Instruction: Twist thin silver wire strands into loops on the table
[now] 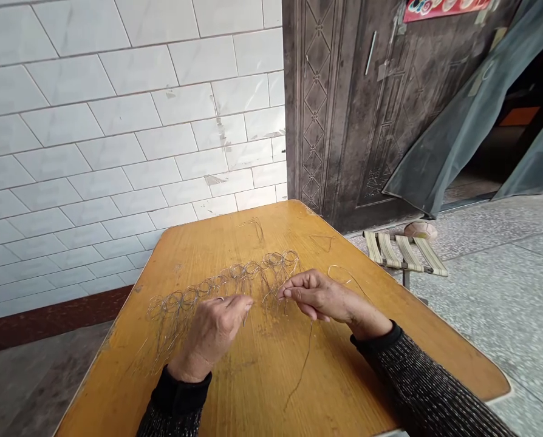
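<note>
A row of looped thin wires (212,284) lies across the wooden table (253,388), several small rings side by side with loose tails. My left hand (219,328) is closed in a pinch just in front of the row; a short end of wire shows below its fingertips. To its right, my right hand (319,297) pinches thin wire at the right end of the row, thumb against forefinger. Beneath that hand a single wire strand (304,367) hangs or lies toward the table's near side. Whether both hands hold the same wire, I cannot tell.
Loose wire pieces lie at the table's far side (256,227) and right side (351,276). A white tiled wall (139,121) stands behind on the left, a dark carved door (344,121) behind on the right. A folding stool (406,252) stands on the floor right of the table.
</note>
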A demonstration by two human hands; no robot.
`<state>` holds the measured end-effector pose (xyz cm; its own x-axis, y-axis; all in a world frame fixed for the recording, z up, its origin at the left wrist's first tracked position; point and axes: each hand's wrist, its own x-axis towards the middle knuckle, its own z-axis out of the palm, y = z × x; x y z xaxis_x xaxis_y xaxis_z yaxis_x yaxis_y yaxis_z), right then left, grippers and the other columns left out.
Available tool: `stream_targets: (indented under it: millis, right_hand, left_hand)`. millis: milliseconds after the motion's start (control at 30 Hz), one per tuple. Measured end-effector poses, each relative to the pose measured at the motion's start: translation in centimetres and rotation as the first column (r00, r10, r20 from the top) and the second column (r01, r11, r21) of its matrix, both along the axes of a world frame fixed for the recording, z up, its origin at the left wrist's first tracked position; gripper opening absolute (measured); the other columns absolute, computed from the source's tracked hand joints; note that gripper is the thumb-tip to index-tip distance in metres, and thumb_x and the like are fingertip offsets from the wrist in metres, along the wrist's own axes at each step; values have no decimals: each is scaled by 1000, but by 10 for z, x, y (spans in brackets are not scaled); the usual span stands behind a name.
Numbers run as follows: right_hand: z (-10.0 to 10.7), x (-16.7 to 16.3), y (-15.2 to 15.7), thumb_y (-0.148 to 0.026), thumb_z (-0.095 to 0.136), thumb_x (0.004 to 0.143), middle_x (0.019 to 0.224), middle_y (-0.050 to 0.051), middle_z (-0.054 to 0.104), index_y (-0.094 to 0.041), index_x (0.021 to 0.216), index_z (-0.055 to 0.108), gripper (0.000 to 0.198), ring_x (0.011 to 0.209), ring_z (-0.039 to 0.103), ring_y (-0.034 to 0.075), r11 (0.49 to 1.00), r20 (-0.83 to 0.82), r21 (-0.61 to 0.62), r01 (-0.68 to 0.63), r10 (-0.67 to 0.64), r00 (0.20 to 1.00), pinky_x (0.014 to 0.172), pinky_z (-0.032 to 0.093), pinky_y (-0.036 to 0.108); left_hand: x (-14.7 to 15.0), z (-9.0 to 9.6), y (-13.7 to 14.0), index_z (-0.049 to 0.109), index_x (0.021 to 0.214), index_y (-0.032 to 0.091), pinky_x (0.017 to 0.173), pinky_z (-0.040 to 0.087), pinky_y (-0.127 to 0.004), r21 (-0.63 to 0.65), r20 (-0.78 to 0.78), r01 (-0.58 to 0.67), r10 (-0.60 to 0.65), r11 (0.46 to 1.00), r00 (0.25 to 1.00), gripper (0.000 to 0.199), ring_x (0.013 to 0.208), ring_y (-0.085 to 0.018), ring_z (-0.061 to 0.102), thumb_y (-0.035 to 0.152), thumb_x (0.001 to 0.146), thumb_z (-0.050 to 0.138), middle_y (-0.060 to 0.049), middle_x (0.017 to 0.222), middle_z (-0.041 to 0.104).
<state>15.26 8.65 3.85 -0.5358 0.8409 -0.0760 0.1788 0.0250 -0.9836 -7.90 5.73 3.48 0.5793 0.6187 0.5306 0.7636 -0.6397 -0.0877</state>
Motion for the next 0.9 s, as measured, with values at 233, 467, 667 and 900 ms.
stream_targets:
  millis: [233,467,667,900]
  right_hand:
    - [-5,-7,1,-34,52,76,32,-10,43,-13,78,61,23,22,27,3,998,-73,-16,60,-61,995,25,17,15]
    - [-15,-18,-1,-32,51,76,32,-10,45,-13,72,57,20,21,27,2,996,-164,-66,-63,51,985,25,15,14]
    - [-12,-16,-4,-29,51,78,32,-12,44,-13,84,59,19,21,26,2,985,-109,-76,-152,143,984,24,17,14]
    - [-17,-13,3,-32,59,74,50,-6,58,-13,88,58,23,30,37,1,996,-268,-48,-79,64,961,30,24,13]
  left_hand:
    - [10,1,-4,58,89,18,60,41,-22,83,217,-108,88,991,972,17,69,-14,60,23,88,42,-5,80,66]
    - [31,-11,-12,60,79,18,50,32,-24,40,-53,-49,51,998,997,18,56,-14,53,19,86,44,-2,60,58]
    - [21,-11,-8,59,82,20,49,29,-24,-44,-111,7,-12,999,994,22,52,-11,52,12,85,39,0,60,60]
    - [17,-13,-6,60,79,19,49,29,-24,23,-2,-64,64,998,998,16,48,-12,51,15,83,45,-1,55,59]
